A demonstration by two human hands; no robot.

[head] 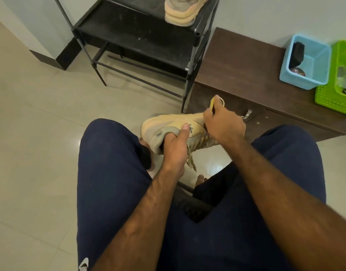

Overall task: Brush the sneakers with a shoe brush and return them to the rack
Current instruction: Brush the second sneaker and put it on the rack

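- Sneaker (158,124): tan, held in mid-air at frame centre above the knees, turned on its side, heel end toward the left of the frame. Laces (192,160) hang loose below it.
- Left hand (175,149): grips the sneaker at the collar. Thumb lies along the outer side; the other fingers are curled down into the opening and out of sight. Firm closed grip.
- Right hand (225,125): closed in a fist round the shoe brush (213,103), knuckles up, set against the sneaker's front half. Only the brush's yellow end shows above the fist; the bristles are hidden, so whether they touch the shoe cannot be told.
- Second sneaker (182,12): same tan colour, stands on the rack (136,36), top centre of the frame, partly cut off by the upper edge.
- Rack: black, tubular legs, on pale floor tiles (41,114), just beside a dark brown cabinet (236,61) at the right.
- On the cabinet top, upper right: blue basket (317,55) holding dark items, green basket (340,94) touching it.
- Person seated, navy trousers (109,173), lower half of the frame.
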